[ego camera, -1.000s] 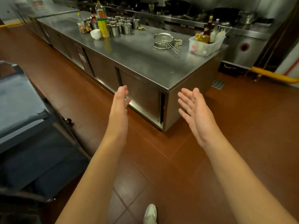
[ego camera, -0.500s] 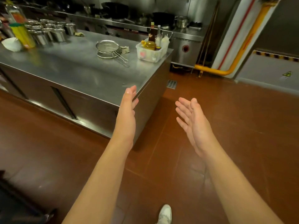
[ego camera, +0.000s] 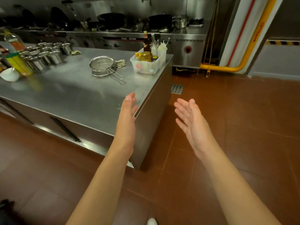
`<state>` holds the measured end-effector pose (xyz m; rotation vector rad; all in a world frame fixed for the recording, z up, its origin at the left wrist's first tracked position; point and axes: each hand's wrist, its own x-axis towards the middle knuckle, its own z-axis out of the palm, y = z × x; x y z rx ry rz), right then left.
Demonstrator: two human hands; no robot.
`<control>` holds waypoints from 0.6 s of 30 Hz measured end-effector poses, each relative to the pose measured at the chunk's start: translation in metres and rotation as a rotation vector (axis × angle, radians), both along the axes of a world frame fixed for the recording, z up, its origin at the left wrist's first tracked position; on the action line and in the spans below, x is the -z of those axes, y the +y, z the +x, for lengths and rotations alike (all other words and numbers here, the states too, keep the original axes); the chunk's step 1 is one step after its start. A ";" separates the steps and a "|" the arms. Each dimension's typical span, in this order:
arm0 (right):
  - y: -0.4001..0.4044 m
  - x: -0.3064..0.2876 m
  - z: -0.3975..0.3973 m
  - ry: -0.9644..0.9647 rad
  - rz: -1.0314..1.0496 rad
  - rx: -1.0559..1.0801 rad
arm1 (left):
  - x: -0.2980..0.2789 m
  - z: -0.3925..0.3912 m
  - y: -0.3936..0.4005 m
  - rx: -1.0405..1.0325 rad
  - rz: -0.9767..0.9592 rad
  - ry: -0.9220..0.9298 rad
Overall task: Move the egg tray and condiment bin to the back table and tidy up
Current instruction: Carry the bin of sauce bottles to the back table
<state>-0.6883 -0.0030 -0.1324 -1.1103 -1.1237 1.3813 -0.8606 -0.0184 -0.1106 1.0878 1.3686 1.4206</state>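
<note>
Head view, only one to go on: both hands up and empty, left hand (ego camera: 127, 118) edge-on with fingers straight and pressed together, right hand (ego camera: 192, 125) palm turned inward with fingers straight and slightly fanned, pinching nothing. Condiment bin (ego camera: 148, 63) well beyond the fingertips, up and a bit between the two hands, parked right at the far corner of the steel table (ego camera: 78, 98), bottles and jars standing tall in it. No egg tray anywhere in sight, so can't say where that one is. Biggest risk, probably: grabbing that thin plastic bin by one side and tipping the tall bottles out, or nudging it off the corner edge while reaching in. Also a wire strainer (ego camera: 103, 66) left of the bin, past the left fingertips, handle poking out, easy to snag. Glossy floor tiles too, maybe slippery while carrying.
</note>
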 end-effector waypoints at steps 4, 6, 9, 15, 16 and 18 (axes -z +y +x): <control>0.058 0.000 -0.004 -0.031 0.005 0.021 | 0.003 -0.001 0.062 0.015 0.008 -0.028; 0.085 -0.003 -0.007 -0.047 0.005 0.037 | 0.005 -0.004 0.092 0.016 0.006 -0.052; 0.128 -0.011 -0.009 -0.083 0.026 0.066 | 0.005 -0.003 0.143 0.049 0.021 -0.079; 0.193 -0.021 0.012 -0.147 0.000 0.194 | 0.004 0.034 0.232 0.190 0.009 -0.067; 0.202 -0.021 0.017 -0.153 -0.005 0.208 | 0.006 0.041 0.243 0.215 0.011 -0.060; 0.224 -0.018 0.031 -0.163 -0.021 0.234 | 0.011 0.054 0.270 0.253 0.012 -0.052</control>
